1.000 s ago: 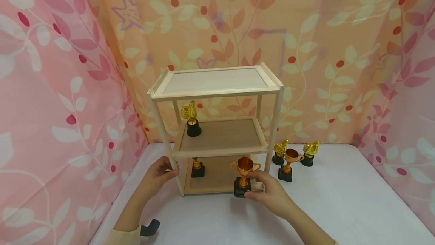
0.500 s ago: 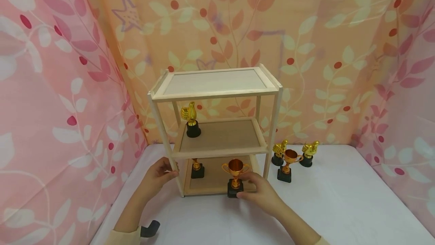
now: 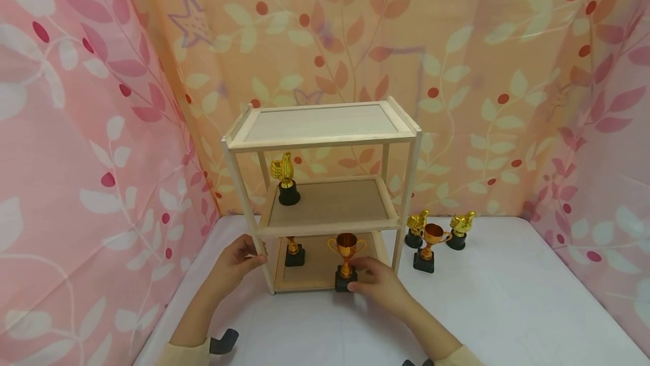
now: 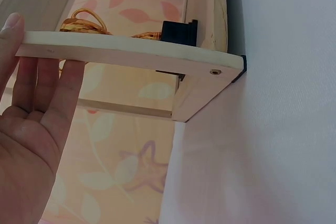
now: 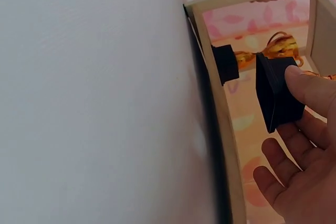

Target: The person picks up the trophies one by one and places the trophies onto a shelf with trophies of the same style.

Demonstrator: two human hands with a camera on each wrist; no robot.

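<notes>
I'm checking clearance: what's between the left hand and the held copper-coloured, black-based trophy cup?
In the head view: a pale wooden shelf leg, then, farther back, another black-based trophy.

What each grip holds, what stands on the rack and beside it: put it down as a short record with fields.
Left grip: pinches the front left post of the wooden rack
Right grip: pinches the first cup, thumb on its black base
First cup's pose: upright, at the front of the bottom tier
Middle tier: thumbs-up trophy, at left
Bottom tier: second cup, at left, partly hidden in the head view
Table, right of rack: third cup, with left thumbs-up and right thumbs-up behind it
</notes>
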